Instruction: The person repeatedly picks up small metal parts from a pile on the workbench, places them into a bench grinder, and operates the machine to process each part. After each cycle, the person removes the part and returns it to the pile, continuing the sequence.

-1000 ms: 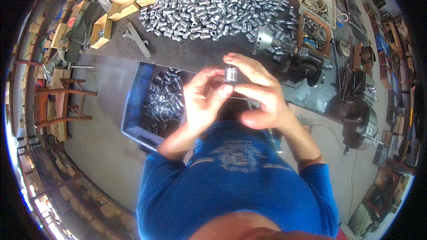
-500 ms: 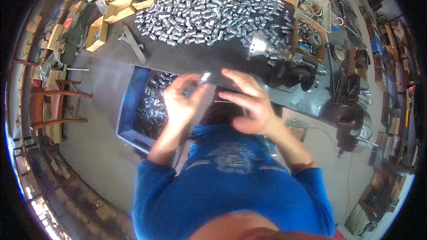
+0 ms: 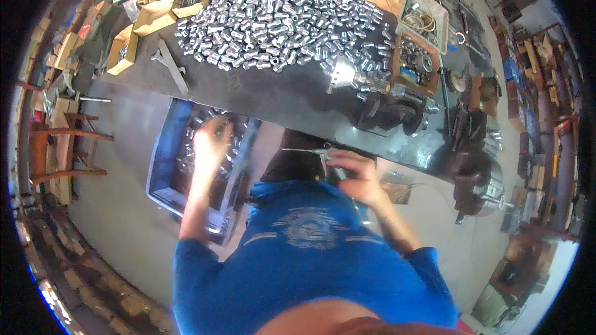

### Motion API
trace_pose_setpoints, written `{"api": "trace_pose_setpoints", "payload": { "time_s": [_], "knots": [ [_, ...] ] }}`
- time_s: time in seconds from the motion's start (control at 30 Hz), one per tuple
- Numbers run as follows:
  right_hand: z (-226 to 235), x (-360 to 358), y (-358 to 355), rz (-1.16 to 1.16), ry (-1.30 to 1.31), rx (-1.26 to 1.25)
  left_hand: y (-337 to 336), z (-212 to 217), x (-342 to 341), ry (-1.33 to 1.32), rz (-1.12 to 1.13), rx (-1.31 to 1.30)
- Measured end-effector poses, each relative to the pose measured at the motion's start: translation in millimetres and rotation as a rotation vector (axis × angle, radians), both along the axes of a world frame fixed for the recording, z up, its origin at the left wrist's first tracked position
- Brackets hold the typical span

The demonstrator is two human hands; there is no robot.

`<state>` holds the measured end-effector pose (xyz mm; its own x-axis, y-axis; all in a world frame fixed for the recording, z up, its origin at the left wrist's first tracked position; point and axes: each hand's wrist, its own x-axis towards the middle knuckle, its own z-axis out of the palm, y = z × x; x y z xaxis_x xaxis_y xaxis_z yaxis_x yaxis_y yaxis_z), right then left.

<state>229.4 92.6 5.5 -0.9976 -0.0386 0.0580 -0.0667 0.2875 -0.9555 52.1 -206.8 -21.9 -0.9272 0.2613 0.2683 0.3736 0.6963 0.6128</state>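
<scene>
My left hand point(image 3: 212, 141) reaches down into a blue plastic crate point(image 3: 162, 160), its fingers spread and bent over the loose shiny metal fittings point(image 3: 188, 164) inside. Whether a fitting is under the fingertips is hidden. In front of my body, close to the bench's near edge, my right hand point(image 3: 359, 174) has its fingers closed at the right end of a thin metal rod point(image 3: 303, 149). A small metallic piece shows at that end, too small to name.
A large heap of metal fittings point(image 3: 273, 22) covers the dark bench point(image 3: 248, 90). A machine with a round metal chuck point(image 3: 343, 75) stands right of it. A flat metal bracket point(image 3: 171, 68), cardboard boxes point(image 3: 155, 20) and parts trays point(image 3: 415, 62) lie around. A wooden stool point(image 3: 68, 130) stands left.
My hands have parted. The left, which pinched a small shiny piece before my chest, is now down in the crate; the right has lowered to the rod's end. The view has shifted slightly.
</scene>
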Motion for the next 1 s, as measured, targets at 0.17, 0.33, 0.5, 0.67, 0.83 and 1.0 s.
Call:
{"api": "trace_pose_setpoints", "payload": {
  "time_s": [0.17,0.33,0.5,0.67,0.83,1.0],
  "knots": [
    [13.8,-0.3,-4.8,0.007,0.008,0.102,146.3,20.7,-28.4,0.129,-0.388,0.05],
    [11.5,16.7,11.6,-0.064,-0.097,0.165,211.9,-10.3,-65.4,0.089,-0.45,-0.286],
    [0.2,39.7,29.9,-0.192,-0.172,0.224,208.0,-14.6,-65.5,0.156,-0.465,-0.241],
    [8.1,51.9,52.8,-0.339,-0.243,0.067,172.8,-0.3,-59.3,-0.571,-0.491,0.539],
    [7.5,57.5,109.9,-0.642,-0.197,-0.071,140.4,65.3,-41.5,-0.72,-0.688,1.039],
    [-13.9,33.9,166.3,-0.847,-0.079,-0.551,157.6,75.6,-42.1,-0.668,-0.701,0.96]
  ]
}}
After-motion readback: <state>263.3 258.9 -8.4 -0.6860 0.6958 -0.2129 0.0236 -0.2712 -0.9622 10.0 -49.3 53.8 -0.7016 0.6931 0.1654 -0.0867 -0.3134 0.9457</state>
